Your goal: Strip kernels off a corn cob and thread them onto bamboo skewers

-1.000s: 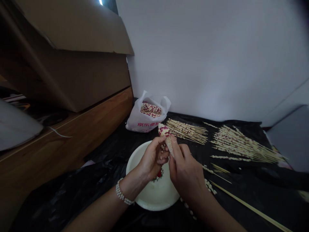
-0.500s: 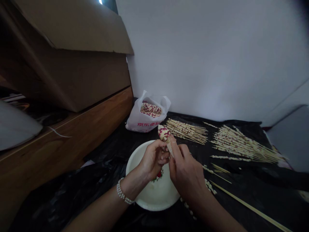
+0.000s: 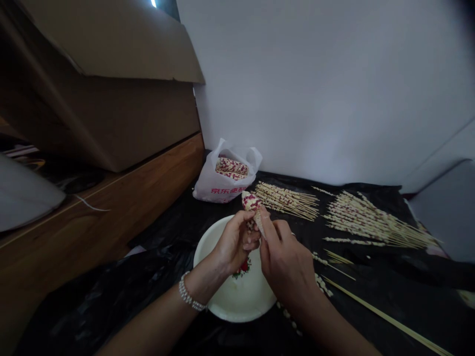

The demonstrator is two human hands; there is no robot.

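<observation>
Above a white basin (image 3: pixel 237 312) I hold a corn cob (image 3: pixel 251 201) with white and purple kernels at its upper end and a bare, stripped lower part. My right hand (image 3: pixel 287 262) is closed around the stripped part from the right. On the other side, my left hand (image 3: pixel 233 242) has its thumb pressed to the cob just below the remaining kernels. Its fingers curl beneath, with some loose kernels apparently in them. A red and green printed pattern shows on the basin's bottom, partly hidden by my left hand.
A white plastic bag (image 3: pixel 211 185) holding more corn cobs stands behind the basin. Skewers threaded with kernels (image 3: pixel 285 200) lie in two bundles (image 3: pixel 363 217) at the right, near bare bamboo sticks (image 3: pixel 386 314). Black plastic sheeting (image 3: pixel 159 282) covers the surface. A cardboard box (image 3: pixel 148 113) rises at left.
My left thumb has shifted slightly up along the cob, and light kernels now show between it and the curled fingers. The right hand keeps its hold almost unmoved.
</observation>
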